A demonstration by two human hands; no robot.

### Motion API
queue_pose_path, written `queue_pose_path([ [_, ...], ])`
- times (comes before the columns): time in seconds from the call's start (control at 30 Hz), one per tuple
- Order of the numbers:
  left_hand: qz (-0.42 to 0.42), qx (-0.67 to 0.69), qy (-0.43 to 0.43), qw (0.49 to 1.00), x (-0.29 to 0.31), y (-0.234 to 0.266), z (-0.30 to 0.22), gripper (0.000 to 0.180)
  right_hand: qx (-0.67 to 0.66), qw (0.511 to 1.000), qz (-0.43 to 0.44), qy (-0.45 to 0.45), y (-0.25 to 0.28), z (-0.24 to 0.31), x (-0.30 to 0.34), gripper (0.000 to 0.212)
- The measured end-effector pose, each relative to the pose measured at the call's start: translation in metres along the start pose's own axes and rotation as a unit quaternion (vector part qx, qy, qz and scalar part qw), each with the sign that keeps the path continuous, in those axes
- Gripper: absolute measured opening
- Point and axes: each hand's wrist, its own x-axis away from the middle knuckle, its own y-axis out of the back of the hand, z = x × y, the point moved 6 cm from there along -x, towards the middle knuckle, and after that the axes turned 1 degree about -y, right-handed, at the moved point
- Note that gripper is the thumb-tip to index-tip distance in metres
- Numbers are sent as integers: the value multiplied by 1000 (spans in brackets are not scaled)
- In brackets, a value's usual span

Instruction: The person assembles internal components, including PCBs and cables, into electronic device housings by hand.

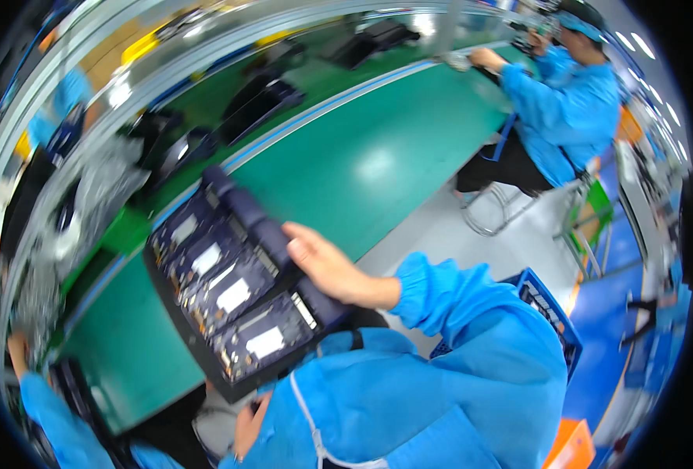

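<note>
A black tray (194, 340) tilts in front of me, over the near edge of the green table. In it lies a row of several dark device housings (233, 293) with exposed small parts and white rectangular patches. Along its right side run dark, block-like pieces (245, 207). My right hand (327, 266) is closed on that right side, thumb on top, its other fingers mostly hidden. At the tray's near corner, low in the view, my left hand (249, 428) grips the edge; the fingers are partly hidden.
The green table (378, 156) stretches away to the far right, where a seated co-worker (565, 102) handles something. Another person's sleeve (61, 426) reaches in at lower left. A metal-framed shelf (112, 94) holds dark parts and clear plastic. A blue crate (550, 313) stands on my right.
</note>
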Motion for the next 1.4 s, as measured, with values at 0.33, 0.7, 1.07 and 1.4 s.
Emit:
queue_pose_path([
  [0.33,78,284,-48,954,-20,54,-224,27,165,948,52,268,-19,132,-24,41],
  [0.7,206,263,-172,927,-83,10,-320,17,-87,990,97,52,-28,171,-73,11],
  [1.07,153,300,-154,929,-92,4,-335,25,-138,988,71,9,-1,173,-87,10],
  [1.4,63,252,-184,948,-97,27,-324,23,-95,992,-16,83,21,194,-93,11],
])
